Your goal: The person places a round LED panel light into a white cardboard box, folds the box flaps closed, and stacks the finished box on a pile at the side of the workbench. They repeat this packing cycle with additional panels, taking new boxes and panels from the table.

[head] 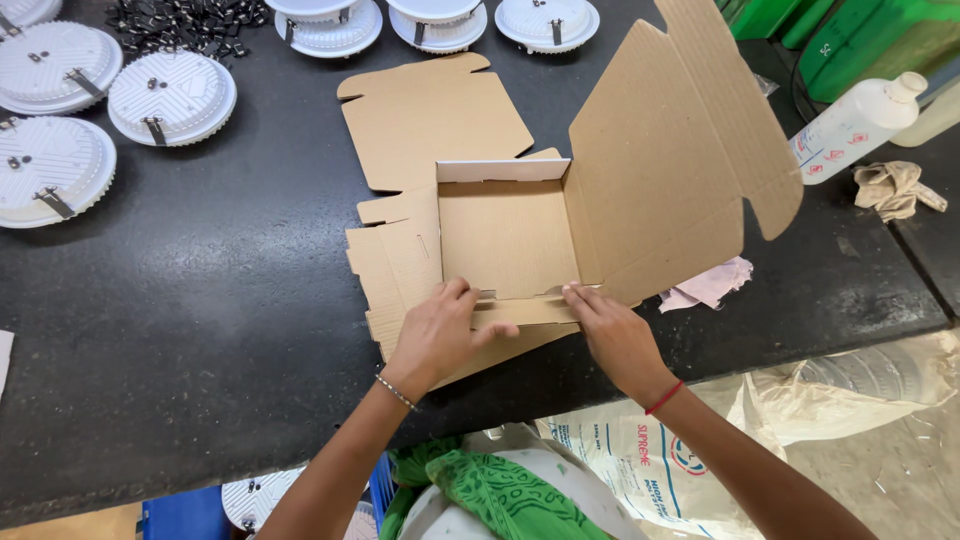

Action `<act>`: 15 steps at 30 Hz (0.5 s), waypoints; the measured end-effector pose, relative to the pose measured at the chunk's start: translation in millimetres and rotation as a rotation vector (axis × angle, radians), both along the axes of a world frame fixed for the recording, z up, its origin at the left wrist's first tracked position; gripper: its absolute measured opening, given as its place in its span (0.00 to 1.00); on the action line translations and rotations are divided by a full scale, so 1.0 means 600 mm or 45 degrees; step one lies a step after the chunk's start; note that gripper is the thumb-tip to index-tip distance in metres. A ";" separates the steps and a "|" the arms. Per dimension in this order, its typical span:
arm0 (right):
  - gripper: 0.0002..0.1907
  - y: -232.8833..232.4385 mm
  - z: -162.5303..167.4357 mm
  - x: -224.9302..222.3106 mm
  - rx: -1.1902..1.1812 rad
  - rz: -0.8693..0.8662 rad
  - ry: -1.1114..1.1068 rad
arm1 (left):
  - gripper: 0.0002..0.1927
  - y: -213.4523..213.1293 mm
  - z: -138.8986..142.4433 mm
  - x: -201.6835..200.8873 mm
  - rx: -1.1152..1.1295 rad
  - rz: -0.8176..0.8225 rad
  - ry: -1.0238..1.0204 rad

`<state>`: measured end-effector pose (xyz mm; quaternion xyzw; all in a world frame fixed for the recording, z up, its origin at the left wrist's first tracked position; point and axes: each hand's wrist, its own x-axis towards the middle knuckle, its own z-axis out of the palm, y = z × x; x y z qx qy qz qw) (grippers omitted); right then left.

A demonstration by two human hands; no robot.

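A: Where's the box [505, 240] now?
B: On the dark bench [200, 300], near its front edge, half folded. Brown corrugated card, back wall up, big lid flap tilted up to the right. The near wall is only partly raised.

A: And the hands?
B: The left hand [437, 335] presses the near wall from the left, fingers [462, 295] together, thumb pinching the folded strip. The right hand [615, 335] holds the same strip at its right end, fingers closed on the card.

A: What could go wrong?
B: I'd judge the side tabs could miss their slots if the wall is pushed in crooked; the card might crease or tear at a corner. The box sits close to the edge, so a hard push could slide it. The raised lid could flop down onto the hands.

A: Other packaging around?
B: A second flat blank [425, 115] lies just behind the box, same brown. A white bottle [855, 125] with a red-printed label lies far right, beside a crumpled rag [895, 185]. Green crates [850, 40] top right. Below the bench, a white sack [640, 460] with blue and red print.

A: Anything else?
B: White round lamps [170, 97] at the left and back, a pile of small black clips [185, 22], a pink cloth [710, 283] under the lid.
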<state>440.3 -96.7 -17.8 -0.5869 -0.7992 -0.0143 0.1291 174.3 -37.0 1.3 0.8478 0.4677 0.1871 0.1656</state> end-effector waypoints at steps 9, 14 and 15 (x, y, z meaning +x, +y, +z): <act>0.23 0.054 0.009 -0.011 -0.287 0.077 0.037 | 0.13 0.039 -0.028 0.018 -0.033 -0.120 0.198; 0.32 0.070 0.038 0.035 -0.215 0.369 0.168 | 0.18 0.034 -0.028 0.015 0.020 -0.174 0.137; 0.34 0.071 0.042 0.044 -0.270 0.330 0.168 | 0.21 0.029 -0.027 0.015 0.071 -0.181 0.100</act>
